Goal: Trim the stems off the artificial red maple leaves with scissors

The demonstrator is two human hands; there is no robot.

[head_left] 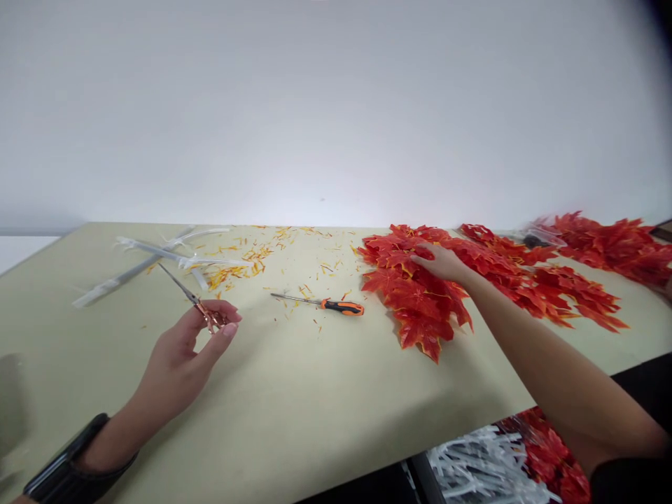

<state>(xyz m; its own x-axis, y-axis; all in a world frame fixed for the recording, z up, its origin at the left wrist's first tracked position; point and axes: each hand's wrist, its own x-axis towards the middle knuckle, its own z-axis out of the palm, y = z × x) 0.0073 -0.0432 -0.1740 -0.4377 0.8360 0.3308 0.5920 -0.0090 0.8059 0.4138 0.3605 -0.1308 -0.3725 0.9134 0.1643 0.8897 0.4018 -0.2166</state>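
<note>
Small copper-handled scissors point(211, 316) are held in my left hand point(183, 350), the fingers closed around the handles and the thin blades pointing up and away to the left. My right hand point(438, 262) reaches onto a pile of red artificial maple leaves point(414, 301) with yellow edges. Its fingertips touch the upper leaves; whether they pinch one is hard to see. Between the two hands lies a screwdriver point(342, 307) with an orange and black handle, its shaft pointing left.
Translucent plastic strips point(131, 276) lie crossed at the far left. Orange and yellow scraps point(252, 262) are scattered mid-table. More red leaves point(614, 245) lie at the right, near a clear bag point(543, 236). Below the front edge, a box holds white plastic pieces point(483, 465) and red leaves.
</note>
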